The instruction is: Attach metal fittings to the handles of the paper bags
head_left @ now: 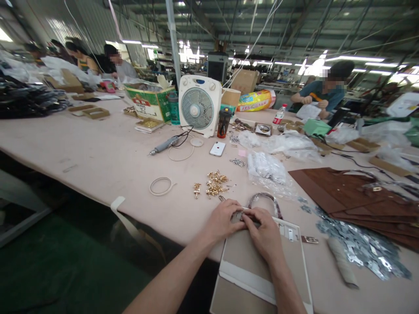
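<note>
A beige flat bag piece (288,270) with pale edges lies at the table's front edge. Both hands meet at its top edge. My left hand (227,218) has its fingers bent round the edge, thumb pointing right. Against it, my right hand (262,226) pinches at a small dark spot, and what the fingertips hold is too small to name. Behind them curves a wrapped handle (266,198). A strap with a metal buckle (310,240) sticks out at the right side. Gold metal fittings (216,183) are heaped just beyond my left hand.
Silver metal plates (363,246), a grey roll (342,261) and brown leather pieces (343,192) lie right. Farther back are a fan (199,104), a phone (218,148), an electric screwdriver (165,145), a tape coil (161,186) and plastic bags (268,170). A person (327,91) works across the table.
</note>
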A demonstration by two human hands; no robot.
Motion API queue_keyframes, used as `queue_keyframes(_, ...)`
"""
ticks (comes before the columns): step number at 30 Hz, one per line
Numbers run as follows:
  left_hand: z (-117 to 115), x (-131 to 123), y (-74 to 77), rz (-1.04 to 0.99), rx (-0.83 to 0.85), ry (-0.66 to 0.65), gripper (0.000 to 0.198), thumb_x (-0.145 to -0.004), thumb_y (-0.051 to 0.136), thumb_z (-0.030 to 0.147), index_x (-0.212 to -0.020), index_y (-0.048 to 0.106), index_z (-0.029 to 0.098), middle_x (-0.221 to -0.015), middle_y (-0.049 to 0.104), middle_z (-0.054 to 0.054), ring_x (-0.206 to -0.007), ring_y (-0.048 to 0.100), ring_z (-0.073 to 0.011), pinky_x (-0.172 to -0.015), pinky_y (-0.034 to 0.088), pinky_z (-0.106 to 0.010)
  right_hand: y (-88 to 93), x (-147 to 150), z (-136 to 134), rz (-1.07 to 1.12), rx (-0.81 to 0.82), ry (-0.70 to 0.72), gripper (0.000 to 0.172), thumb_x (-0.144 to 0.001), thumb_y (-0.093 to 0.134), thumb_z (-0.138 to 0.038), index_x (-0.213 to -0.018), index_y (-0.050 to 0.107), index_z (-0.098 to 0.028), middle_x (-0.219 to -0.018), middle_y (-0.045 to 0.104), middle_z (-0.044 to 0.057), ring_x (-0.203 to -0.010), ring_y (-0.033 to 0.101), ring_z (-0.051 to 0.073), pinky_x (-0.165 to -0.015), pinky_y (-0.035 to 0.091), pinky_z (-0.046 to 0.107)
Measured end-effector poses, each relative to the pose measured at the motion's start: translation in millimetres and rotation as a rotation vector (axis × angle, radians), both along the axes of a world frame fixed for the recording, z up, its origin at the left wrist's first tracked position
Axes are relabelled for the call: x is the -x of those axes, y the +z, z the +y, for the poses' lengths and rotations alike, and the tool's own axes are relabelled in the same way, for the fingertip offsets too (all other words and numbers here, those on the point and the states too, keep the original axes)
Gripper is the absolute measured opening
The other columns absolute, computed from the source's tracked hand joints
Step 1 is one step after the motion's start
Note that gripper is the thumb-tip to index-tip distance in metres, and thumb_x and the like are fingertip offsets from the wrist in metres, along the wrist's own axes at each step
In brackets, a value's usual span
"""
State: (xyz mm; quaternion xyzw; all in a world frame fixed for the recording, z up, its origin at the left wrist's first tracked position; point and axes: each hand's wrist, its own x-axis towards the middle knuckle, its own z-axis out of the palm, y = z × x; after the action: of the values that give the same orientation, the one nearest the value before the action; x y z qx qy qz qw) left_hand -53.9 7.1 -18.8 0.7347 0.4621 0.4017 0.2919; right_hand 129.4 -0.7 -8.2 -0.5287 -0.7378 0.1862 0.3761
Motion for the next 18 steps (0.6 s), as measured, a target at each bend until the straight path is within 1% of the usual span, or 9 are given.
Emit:
queue_keyframes(4,-0.5,0.7,0.4,-0.011,0.029,0.001,0.040,-0.079,0.087,0.031,-0.117,0.077,0.025,-0.121,0.069,-0.007,-0.115,0.063,-0.0253,-0.102,0.051,-0.037,-2.3,1.4,1.1,-0.040,-0.005,-0.017,0.025,-0.097,0.061,-0.041,-0.103,0.077,-0.023,-0.105,0.074,0.010,-0.103,0.065,0.028,-0.098,0.050,0.044)
queue_keyframes(8,-0.9,1.2,1.4,-0.018,0.018,0.005,0.042,-0.078,0.087,0.029,-0.118,0.077,0.026,-0.120,0.070,-0.006,-0.115,0.063,-0.0245,-0.103,0.051,-0.036,-4.1,1.8,2.4,-0.058,-0.025,-0.030,0.024,-0.097,0.061,-0.040,-0.105,0.076,-0.025,-0.106,0.074,0.009,-0.105,0.065,0.028,-0.096,0.050,0.043)
queue_keyframes(13,-0.9,1.6,3.9,0.004,-0.001,-0.010,0.042,-0.078,0.087,0.031,-0.117,0.076,0.023,-0.120,0.070,-0.008,-0.115,0.064,-0.0257,-0.103,0.051,-0.038,-6.2,-0.1,6.3,-0.082,-0.118,-0.002,0.020,-0.096,0.061,-0.037,-0.100,0.076,-0.024,-0.102,0.074,0.008,-0.104,0.064,0.028,-0.097,0.049,0.045)
queue_keyframes(18,0.1,2.1,1.0,0.004,-0.022,-0.024,0.041,-0.078,0.086,0.032,-0.117,0.075,0.022,-0.123,0.069,-0.009,-0.118,0.063,-0.0261,-0.104,0.052,-0.038,-9.4,0.4,7.7,-0.099,-0.175,0.019,0.016,-0.096,0.063,-0.033,-0.098,0.076,-0.025,-0.101,0.074,0.007,-0.101,0.064,0.028,-0.097,0.049,0.046)
